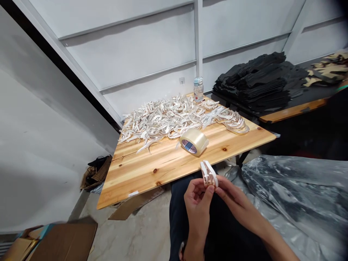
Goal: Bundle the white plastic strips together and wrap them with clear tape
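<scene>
Head view: left hand [198, 198] and right hand [236, 203] meet at lower centre of frame, both grips pinched narrow on a small stack [208, 174] of white curved strips, held just below the desk [141, 170] edge. Above it on the desk: tape roll [193, 141], w/ a strip pile [176, 117] and bottle [198, 89] further up; black stack [261, 83] upper right, plastic sheet [293, 195] lower right.

Wooden table [163, 165], heap of pale curved strips [174, 117], clear tape roll [194, 141], water bottle [198, 89] at far edge
</scene>
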Demonstrator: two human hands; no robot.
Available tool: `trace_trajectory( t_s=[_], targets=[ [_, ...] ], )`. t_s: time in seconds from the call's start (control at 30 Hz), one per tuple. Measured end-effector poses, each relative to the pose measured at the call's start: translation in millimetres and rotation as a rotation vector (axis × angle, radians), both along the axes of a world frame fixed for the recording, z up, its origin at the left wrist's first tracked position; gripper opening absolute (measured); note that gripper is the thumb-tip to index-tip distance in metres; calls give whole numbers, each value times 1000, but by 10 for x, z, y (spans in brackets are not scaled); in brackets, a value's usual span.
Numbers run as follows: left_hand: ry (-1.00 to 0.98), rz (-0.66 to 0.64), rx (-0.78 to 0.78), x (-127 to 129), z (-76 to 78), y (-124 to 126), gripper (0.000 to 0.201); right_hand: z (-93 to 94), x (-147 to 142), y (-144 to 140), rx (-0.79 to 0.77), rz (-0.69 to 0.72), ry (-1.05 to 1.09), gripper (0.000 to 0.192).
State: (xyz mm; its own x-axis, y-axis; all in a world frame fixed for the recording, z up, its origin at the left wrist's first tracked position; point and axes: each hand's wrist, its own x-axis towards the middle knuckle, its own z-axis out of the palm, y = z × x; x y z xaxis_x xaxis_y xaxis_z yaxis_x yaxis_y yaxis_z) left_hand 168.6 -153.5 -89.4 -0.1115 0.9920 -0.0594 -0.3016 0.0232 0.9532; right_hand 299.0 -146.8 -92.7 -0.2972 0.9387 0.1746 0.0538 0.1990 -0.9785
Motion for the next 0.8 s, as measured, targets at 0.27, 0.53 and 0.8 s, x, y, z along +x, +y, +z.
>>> trace_trajectory(
  t_s=[0.27, 0.53, 0.8],
  targets=[
    [-7, -26, -53, 109, 27, -82, 21, 45, 231, -65, -90, 150, -278, 33],
    [485, 128, 168, 25, -107, 128, 42, -317, 135, 41, -205, 28, -21, 40],
    [146, -238, 73, -267, 349, 1317, 46, -716, 131, 199, -381, 6, 457, 41]
  ],
)
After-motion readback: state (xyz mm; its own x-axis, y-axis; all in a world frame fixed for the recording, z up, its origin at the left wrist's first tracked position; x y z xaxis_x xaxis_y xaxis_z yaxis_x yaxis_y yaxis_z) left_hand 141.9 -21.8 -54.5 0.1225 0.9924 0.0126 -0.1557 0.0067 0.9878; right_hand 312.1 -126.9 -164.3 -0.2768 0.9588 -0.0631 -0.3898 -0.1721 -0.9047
